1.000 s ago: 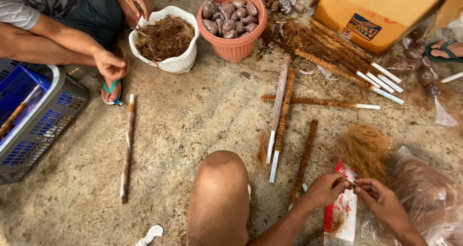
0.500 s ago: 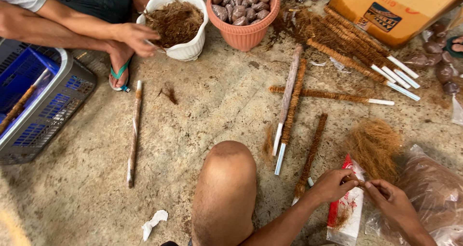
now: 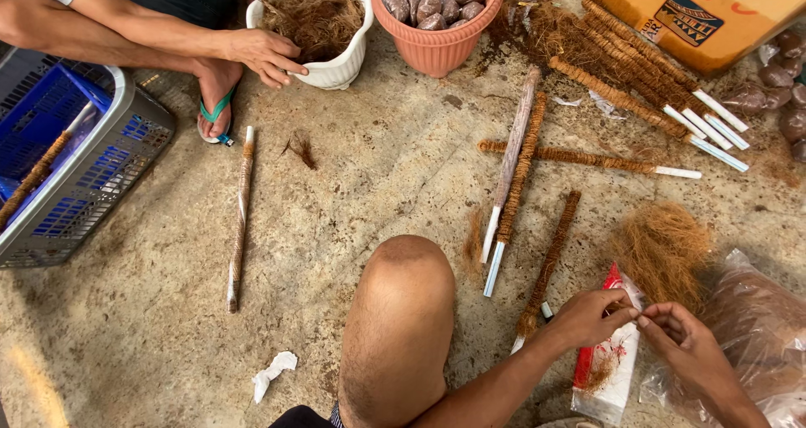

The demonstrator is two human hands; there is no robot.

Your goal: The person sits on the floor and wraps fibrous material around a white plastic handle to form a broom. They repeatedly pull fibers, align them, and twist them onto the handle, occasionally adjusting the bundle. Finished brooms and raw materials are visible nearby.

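My left hand [image 3: 590,316] and my right hand [image 3: 682,341] meet at the lower right, fingertips pinched together on a small bit of brown fibre [image 3: 631,310]. Under them lies a red and white packet [image 3: 606,369] with fibre crumbs on it. A loose heap of coconut fibre [image 3: 663,247] sits just beyond my hands. A fibre-wrapped stick [image 3: 550,264] lies by my left hand, next to my bare knee [image 3: 401,302].
Another person's hand [image 3: 264,54] rests on a white pot of fibre [image 3: 336,69]. An orange pot of brown lumps [image 3: 437,46], several wrapped sticks [image 3: 638,88], a lone stick [image 3: 241,214], a grey and blue basket [image 3: 101,176], a clear bag [image 3: 760,336] and an orange box [image 3: 705,13] surround me.
The other person's hand moved from near the sandal to the white pot's rim, and a small fibre tuft now lies on the floor. My hands stay together over the packet.
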